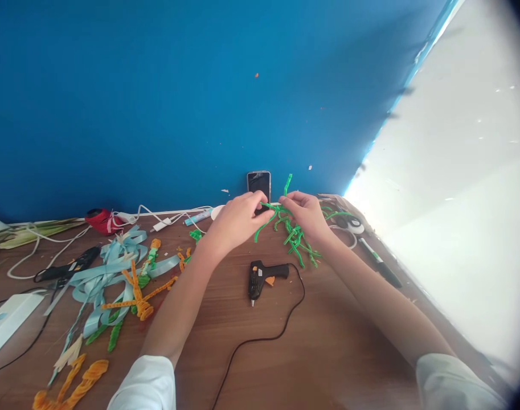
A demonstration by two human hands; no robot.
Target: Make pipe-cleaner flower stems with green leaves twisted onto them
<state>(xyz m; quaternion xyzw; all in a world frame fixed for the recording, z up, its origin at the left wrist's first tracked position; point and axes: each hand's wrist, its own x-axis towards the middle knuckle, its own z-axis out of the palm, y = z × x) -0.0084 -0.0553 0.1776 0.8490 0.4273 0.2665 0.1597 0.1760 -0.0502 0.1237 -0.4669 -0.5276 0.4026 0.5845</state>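
Note:
Both my hands are raised over the far part of the wooden desk. My left hand and my right hand pinch a tangled bunch of green pipe cleaners between their fingertips. One green strand sticks straight up between them, and the rest of the bunch hangs below my right hand. A black hot glue gun lies on the desk just below my hands, its black cord trailing toward me. Behind my left hand, a smartphone leans against the blue wall.
To the left lie pale blue ribbons, orange pipe cleaner shapes, a white power strip and white cables. A black-capped marker lies by the desk's right edge, beyond which is a bright white surface.

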